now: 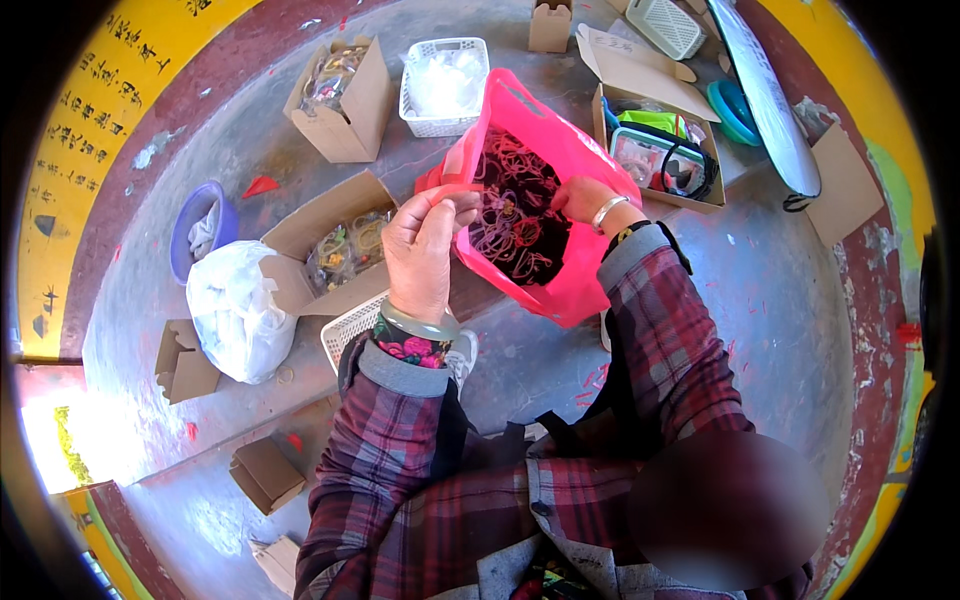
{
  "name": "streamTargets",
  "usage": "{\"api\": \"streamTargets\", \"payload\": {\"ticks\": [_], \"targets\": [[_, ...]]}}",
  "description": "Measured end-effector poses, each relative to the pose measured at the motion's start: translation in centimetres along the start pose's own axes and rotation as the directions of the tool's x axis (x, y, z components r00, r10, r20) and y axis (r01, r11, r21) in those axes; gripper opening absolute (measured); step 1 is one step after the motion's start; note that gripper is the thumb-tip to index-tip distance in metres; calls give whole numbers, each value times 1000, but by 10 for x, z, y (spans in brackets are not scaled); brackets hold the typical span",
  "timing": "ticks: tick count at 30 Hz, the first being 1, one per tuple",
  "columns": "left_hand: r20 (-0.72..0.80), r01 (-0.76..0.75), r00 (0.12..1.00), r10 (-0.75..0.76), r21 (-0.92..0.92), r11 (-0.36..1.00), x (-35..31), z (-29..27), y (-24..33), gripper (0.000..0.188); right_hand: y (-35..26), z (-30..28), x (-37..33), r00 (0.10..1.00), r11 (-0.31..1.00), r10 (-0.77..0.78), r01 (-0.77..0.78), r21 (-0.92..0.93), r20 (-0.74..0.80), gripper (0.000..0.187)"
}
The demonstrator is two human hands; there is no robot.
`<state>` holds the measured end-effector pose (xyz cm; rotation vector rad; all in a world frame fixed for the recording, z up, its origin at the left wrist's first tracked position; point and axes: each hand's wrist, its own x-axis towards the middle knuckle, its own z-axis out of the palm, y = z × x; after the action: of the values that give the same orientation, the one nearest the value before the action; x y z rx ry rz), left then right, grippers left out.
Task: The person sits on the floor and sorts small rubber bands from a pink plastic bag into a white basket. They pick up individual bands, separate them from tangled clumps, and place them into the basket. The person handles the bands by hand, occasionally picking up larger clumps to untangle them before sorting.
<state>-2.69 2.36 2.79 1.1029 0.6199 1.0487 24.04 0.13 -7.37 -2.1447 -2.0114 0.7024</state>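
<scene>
A bright pink bag (585, 285) stands open in front of me, filled with tangled thin cords (515, 225) in pinkish and dark shades. My left hand (425, 250) is raised at the bag's left edge, thumb and fingers pressed together; whatever they pinch is too small to make out. Over the right side of the opening, my right hand (588, 203) reaches in among the cords. Its fingers are curled and their tips are closed near the cords, but what they hold does not show clearly. Both wrists wear bangles below plaid sleeves.
To the left are an open carton (355, 290) with bagged items, a white plastic bag (240, 315) and a purple basin (180, 235). Beyond stand a carton (355, 120) and a white basket (445, 127). A filled box (690, 200) and a teal basin (735, 112) lie right.
</scene>
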Motion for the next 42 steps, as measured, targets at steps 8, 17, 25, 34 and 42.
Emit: {"api": "streamTargets", "payload": {"ticks": [8, 17, 25, 34, 42], "targets": [[4, 3, 1000, -3, -14, 1000, 1, -3, 0, 21, -19, 51, 38, 950, 949, 131, -37, 314, -283, 16], [30, 6, 1000, -6, -5, 1000, 3, 1, -6, 23, -52, 69, 42, 907, 960, 256, -198, 199, -335, 28], [26, 26, 999, -26, 8, 1000, 4, 1, -9, 23, -42, 75, 45, 903, 942, 247, -138, 306, -353, 30], [37, 33, 999, -35, 32, 999, 2, 1, -8, 22, -37, 19, 13, 980, 432, 184, -13, 902, -74, 23], [67, 38, 997, -39, 18, 999, 3, 2, -13, 22, -46, -38, -34, 978, -8, -51, 204, 979, -205, 19]]}}
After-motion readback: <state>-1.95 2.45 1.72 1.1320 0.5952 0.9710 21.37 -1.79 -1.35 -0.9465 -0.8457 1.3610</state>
